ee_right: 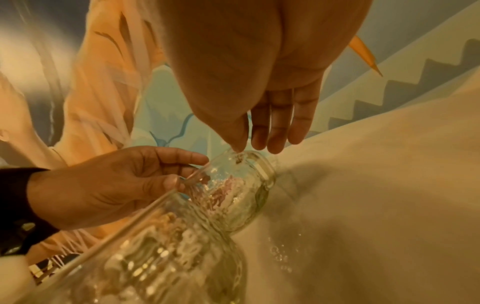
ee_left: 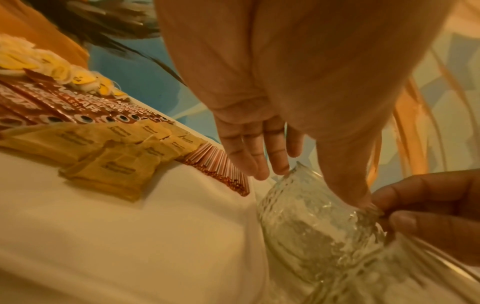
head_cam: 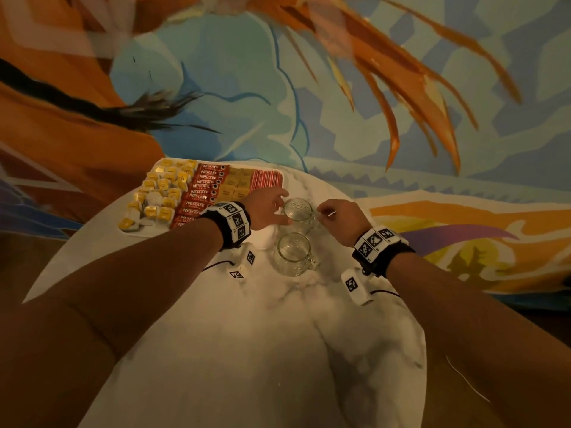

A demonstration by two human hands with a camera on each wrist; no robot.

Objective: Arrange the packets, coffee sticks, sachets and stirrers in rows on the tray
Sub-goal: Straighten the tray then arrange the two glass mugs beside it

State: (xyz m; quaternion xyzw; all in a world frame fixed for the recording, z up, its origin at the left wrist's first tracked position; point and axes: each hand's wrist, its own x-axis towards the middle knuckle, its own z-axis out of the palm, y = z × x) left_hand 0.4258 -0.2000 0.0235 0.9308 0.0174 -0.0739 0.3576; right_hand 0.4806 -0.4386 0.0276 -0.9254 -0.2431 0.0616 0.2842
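Observation:
The white tray (head_cam: 154, 231) stands at the table's far left. It holds yellow tea packets (head_cam: 160, 193), a row of red coffee sticks (head_cam: 200, 193), brown sachets (head_cam: 234, 186) and red-white stirrers (head_cam: 267, 180). In the left wrist view the stirrers (ee_left: 221, 170) lie beside the sachets (ee_left: 116, 162). Right of the tray stands a clear glass mug (head_cam: 297, 211). My left hand (head_cam: 284, 207) cups its left side, thumb and fingers on the glass (ee_right: 233, 191). My right hand (head_cam: 321, 211) pinches the mug at its handle side, its fingers (ee_left: 428, 205) curled.
A second empty glass mug (head_cam: 292, 254) stands just nearer, between my wrists. Small white tagged blocks with cables hang below my left wrist (head_cam: 241, 267) and my right wrist (head_cam: 355, 287). The round white marble table (head_cam: 247, 350) meets a painted wall behind the tray.

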